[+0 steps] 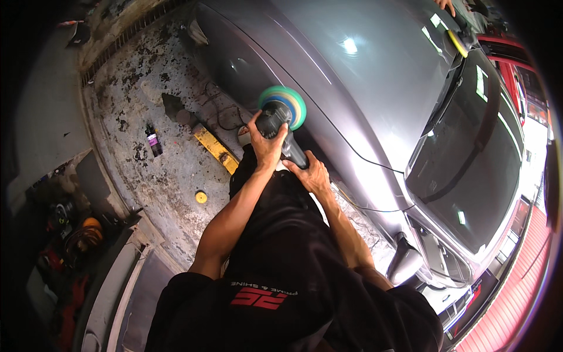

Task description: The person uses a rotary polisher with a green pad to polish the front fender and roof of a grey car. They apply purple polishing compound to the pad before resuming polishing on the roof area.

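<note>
A black car polisher [272, 119] with a green foam pad [299, 104] is held between my two hands. My left hand [268, 142] wraps round its head, thumb and fingers closed on the housing. Lower down, my right hand [312, 175] grips the end of its handle. The pad lies against or very close to the side of a grey car [346, 88], near the front fender; I cannot tell whether it touches. Its rim looks smeared, as if turning.
Across the hood, another person's hand [447, 6] is by a second polisher with a yellow pad [458, 44]. On the worn floor stand a dark bottle [153, 141], a yellow bar [214, 148] and a small yellow disc [201, 197]. The car's side mirror [404, 261] juts out at right.
</note>
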